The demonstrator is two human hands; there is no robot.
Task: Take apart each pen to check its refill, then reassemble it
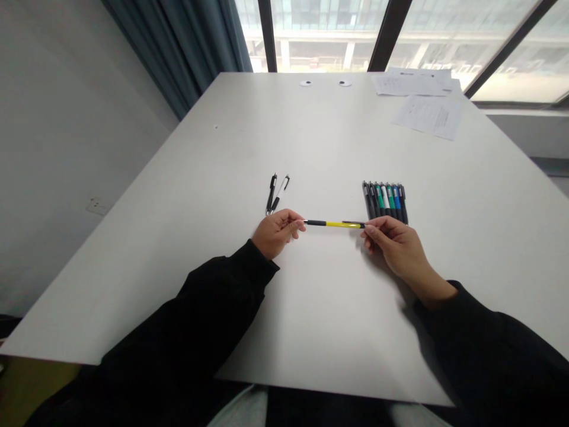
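A yellow pen (340, 225) with a black grip is stretched level between my two hands, above the table. My left hand (276, 232) pinches its tip end. At the other end, by the clip, my right hand (391, 240) has it between thumb and fingers. Just beyond my left hand lie a black pen (271, 193) and a white pen (280, 192) with a black grip; their lower ends come close to that hand. Past my right hand is a row of several pens (384, 201), side by side, in black, green, white and blue. My right hand partly hides their near ends.
The white table (186, 196) spans most of the view. Printed papers (427, 112) lie at its far right. Two oval cable holes (306, 83) sit near the far edge. Behind are windows (329, 35), with a blue curtain (191, 53) and a wall on the left.
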